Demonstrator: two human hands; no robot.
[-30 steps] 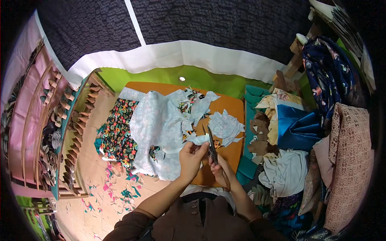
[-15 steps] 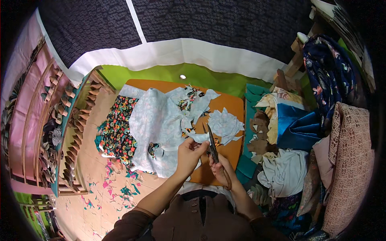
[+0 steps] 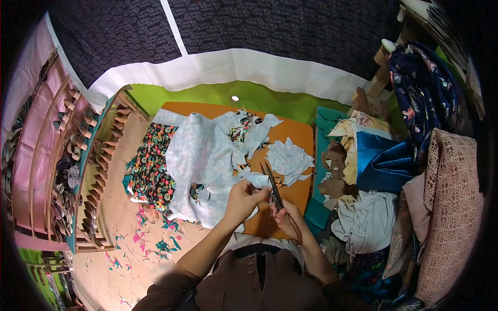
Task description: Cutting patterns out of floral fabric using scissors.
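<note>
My left hand (image 3: 243, 199) pinches a small pale piece of fabric (image 3: 256, 179) between thumb and fingers. Close by on the right, my right hand (image 3: 284, 215) is closed around the handles of dark metal scissors (image 3: 273, 187), whose blades point away from me beside the fabric's edge. The blades look slightly parted. Beneath my hands, a large pale cloth (image 3: 194, 155) covers much of the orange table (image 3: 301, 132). Dark floral fabric (image 3: 154, 155) shows at its left. Right of the scissors lies a stack of pale cut fabric pieces (image 3: 289, 158).
Along the right stand folded blue satin (image 3: 381, 163), a crumpled white cloth (image 3: 365, 220) and hanging lace (image 3: 448, 207). At left is a wooden rack (image 3: 85, 192) holding rows of small cut pieces. Colourful scraps (image 3: 166, 246) litter the floor. A dark curtain (image 3: 285, 31) hangs behind.
The pale piece between my hands has shifted slightly, and the scissor tips have moved a little. Both hands keep their grip; the rest looks the same.
</note>
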